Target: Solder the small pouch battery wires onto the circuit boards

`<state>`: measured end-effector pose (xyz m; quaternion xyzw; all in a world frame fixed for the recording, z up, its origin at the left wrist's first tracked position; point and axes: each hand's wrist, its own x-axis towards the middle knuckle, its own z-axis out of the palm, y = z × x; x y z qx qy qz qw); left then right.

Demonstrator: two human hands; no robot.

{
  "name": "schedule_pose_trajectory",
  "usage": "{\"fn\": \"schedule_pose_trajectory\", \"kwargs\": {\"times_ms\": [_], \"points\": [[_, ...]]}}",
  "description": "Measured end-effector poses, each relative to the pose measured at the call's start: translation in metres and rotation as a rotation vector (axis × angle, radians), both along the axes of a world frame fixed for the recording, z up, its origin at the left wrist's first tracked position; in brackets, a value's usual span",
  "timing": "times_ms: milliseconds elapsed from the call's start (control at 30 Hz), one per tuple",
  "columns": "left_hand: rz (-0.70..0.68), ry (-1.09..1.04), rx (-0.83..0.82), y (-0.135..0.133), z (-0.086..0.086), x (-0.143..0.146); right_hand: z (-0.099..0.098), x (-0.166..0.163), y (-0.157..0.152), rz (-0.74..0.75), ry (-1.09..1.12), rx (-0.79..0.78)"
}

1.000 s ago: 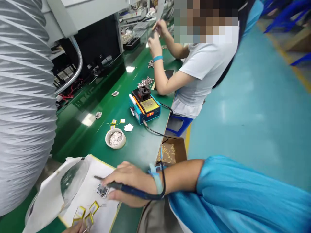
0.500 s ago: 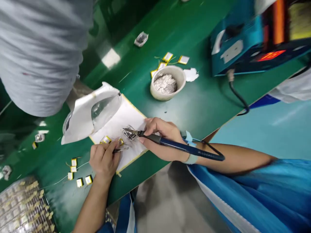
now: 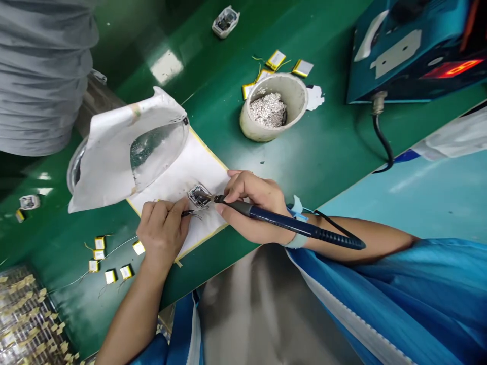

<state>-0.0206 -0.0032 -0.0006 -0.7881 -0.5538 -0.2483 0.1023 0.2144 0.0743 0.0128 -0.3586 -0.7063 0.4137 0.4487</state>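
My right hand (image 3: 253, 205) grips a soldering iron (image 3: 289, 225) with a dark blue handle, its tip at the edge of a small silvery circuit board (image 3: 198, 196). That board lies on a white paper sheet (image 3: 205, 175) with a yellow edge. My left hand (image 3: 163, 235) pinches fine tweezers (image 3: 187, 213), whose points stop just below the board. Thin wires show near the tweezer points. Any parts under my left hand are hidden. A clear curved shield (image 3: 155, 152) partly wrapped in white paper rests on the sheet's far side.
A white bowl (image 3: 274, 106) of silvery scraps stands beyond the sheet, among small yellow-edged battery cells (image 3: 276, 60). More cells (image 3: 110, 276) lie at lower left beside a tray (image 3: 23, 324). A teal soldering station (image 3: 395, 56) sits at upper right. A grey ducting hose (image 3: 41, 66) hangs at upper left.
The view has tilted down and closed in on the sheet since the oldest frame. My left hand came in with the tweezers, which now reach nearer the board. The iron tip shifted to the board's edge.
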Motion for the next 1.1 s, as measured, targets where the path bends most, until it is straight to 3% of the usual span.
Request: {"fn": "schedule_pose_trajectory", "kwargs": {"times_ms": [1100], "points": [[0.045,0.008,-0.083,-0.0045,0.0028,0.0007,-0.0005,-0.0002,-0.0007,-0.003,0.003,0.012]]}}
